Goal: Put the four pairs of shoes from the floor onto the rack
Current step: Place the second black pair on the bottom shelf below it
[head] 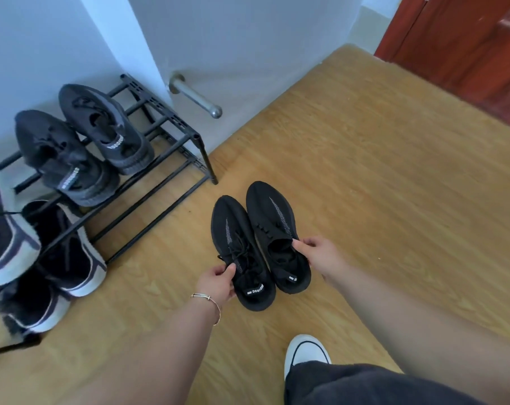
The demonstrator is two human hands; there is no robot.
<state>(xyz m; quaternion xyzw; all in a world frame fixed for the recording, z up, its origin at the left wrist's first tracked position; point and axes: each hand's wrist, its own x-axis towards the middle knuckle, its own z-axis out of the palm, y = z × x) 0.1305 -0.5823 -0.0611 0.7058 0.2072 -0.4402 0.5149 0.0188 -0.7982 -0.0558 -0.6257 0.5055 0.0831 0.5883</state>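
Observation:
Two black knit sneakers lie side by side, toes pointing away from me, over the wooden floor. My left hand (pixel 220 283) grips the collar of the left black sneaker (pixel 236 244). My right hand (pixel 318 252) pinches the collar of the right black sneaker (pixel 272 226). Whether their soles touch the floor, I cannot tell. The black metal rack (pixel 172 147) stands to the left against the wall. A dark grey pair (pixel 81 144) rests on its top tier. A black pair with white soles (pixel 63 252) sits on the lower tier. A purple-grey shoe (pixel 2 229) shows at the far left edge.
A metal door stopper (pixel 195 95) juts out of the white wall beside the rack's right end. A red-brown door (pixel 464 39) is at the top right. My white-toed shoe (pixel 303 352) and dark trouser leg are at the bottom.

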